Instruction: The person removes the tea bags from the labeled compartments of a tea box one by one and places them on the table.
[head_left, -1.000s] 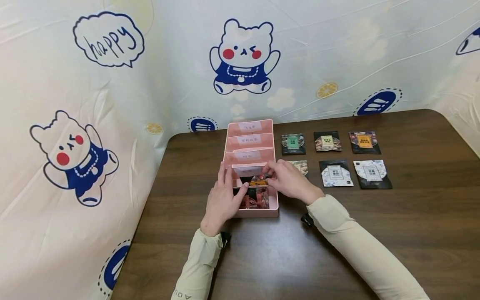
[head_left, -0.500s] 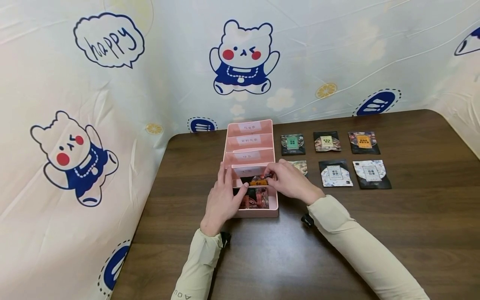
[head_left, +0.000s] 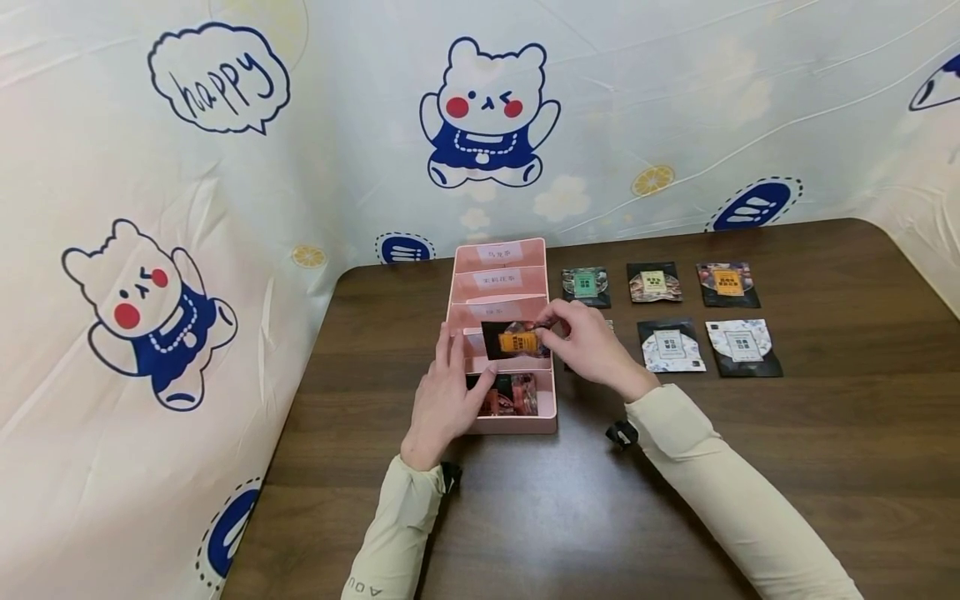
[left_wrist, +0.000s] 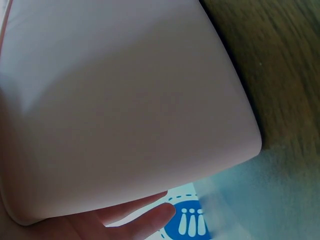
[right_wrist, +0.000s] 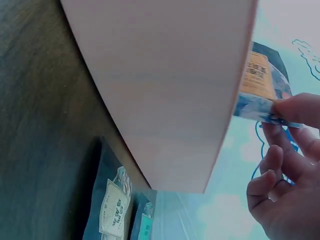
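Note:
A pink divided box (head_left: 517,426) stands on the table, its compartments bearing paper labels. My left hand (head_left: 442,408) grips its near left wall, fingers along the outside and thumb over the top; in the left wrist view some fingers (left_wrist: 150,220) show past the box's edge. Thumb and fingers of my right hand (head_left: 592,346) pinch the right end of a black tea sachet (head_left: 517,340) with an orange label, held above the second compartment from the front. In the right wrist view this sachet rises partly behind the box wall. Red-labelled tea sachets (head_left: 517,396) lie in the front compartment.
To the right of the box lie more tea sachets in two rows, including a green-labelled one (head_left: 586,287), an orange-labelled one (head_left: 727,284) and a white one (head_left: 746,346). My right hand mostly covers another. A printed curtain (head_left: 600,108) hangs behind the table (head_left: 540,508).
My right hand has raised the orange-labelled tea sachet from inside the second compartment to above its rim. The left hand stays in place on the box.

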